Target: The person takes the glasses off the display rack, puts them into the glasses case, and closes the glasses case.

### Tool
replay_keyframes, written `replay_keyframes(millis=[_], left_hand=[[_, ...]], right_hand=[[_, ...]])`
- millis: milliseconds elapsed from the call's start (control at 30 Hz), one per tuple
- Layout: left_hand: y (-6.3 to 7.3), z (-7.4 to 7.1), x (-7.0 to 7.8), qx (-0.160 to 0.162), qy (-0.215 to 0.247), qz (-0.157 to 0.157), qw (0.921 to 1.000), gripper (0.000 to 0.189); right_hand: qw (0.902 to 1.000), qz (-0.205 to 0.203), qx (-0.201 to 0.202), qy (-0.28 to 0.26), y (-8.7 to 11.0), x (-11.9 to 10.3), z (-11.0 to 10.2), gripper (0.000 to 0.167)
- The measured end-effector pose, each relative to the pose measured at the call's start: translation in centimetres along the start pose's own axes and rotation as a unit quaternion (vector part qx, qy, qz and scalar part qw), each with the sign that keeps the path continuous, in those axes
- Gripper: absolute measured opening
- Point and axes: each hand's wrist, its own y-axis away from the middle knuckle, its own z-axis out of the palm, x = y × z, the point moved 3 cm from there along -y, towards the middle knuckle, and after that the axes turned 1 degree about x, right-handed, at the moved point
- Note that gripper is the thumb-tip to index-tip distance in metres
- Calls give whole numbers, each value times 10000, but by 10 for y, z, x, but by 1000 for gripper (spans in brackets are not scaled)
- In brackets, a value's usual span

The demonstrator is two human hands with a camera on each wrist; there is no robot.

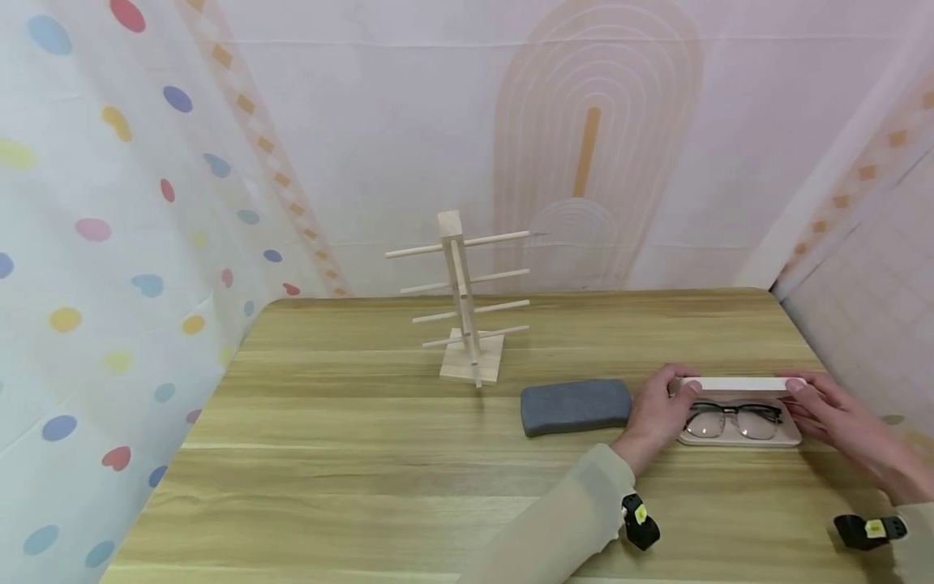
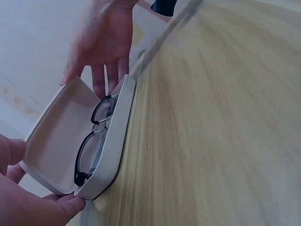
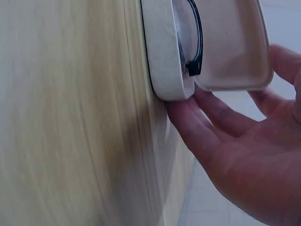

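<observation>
A cream glasses case lies on the right part of the table with its lid raised. Inside rests a pair of black-and-clear eyeglasses, lenses toward me. My left hand grips the case's left end, thumb on the lid's edge and fingers round its side. At the opposite end my right hand holds the lid with its thumb, while its other fingers touch the end of the case. In the left wrist view, the pale pink lining of the lid shows.
A grey glasses case, closed, lies just left of my left hand. Farther back stands a wooden rack with thin rods sticking out on several levels. Patterned curtains hang behind the wooden table and along its left.
</observation>
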Motion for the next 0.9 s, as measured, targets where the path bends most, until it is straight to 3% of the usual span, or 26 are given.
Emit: replay_keyframes(millis=[133,300,567,900], left_hand=[[2,-2,1,-143,33,-35,9999,11],[5,-4,2,-421,136,-94,9990,14],[9,-3,4,-557,21,-317,9979,11],[11,-5,2,-681,52,-310,9972,12]], right_hand=[[9996,-127,-119,-219,2,3,-4,26],[9970,-296,-265,-657,3,4,-9,33],[9986,255,-464,23,6,5,-14,28],[9984,41,-553,-52,6,6,-14,30]])
